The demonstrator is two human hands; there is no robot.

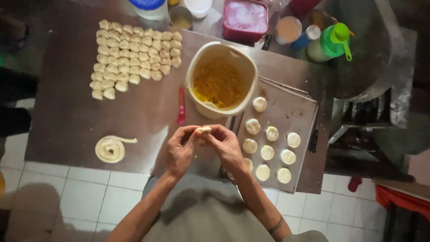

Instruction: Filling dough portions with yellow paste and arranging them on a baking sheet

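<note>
Pale dough piece (204, 130) sat pinched between your left hand (180, 150) and right hand (227, 147); pink lidded box (245, 19) at twelve o'clock.

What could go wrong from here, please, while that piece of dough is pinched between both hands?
The left hand and right hand pinch the dough piece in the air, so yellow filling might squeeze out; a speck already lies below. The filling bucket overlaps the tray, so a nudge could tip it onto the filled rounds.

Left hand (180, 150), right hand (227, 147) pinch dough piece (204, 130) near filling bucket (221, 80).
</note>
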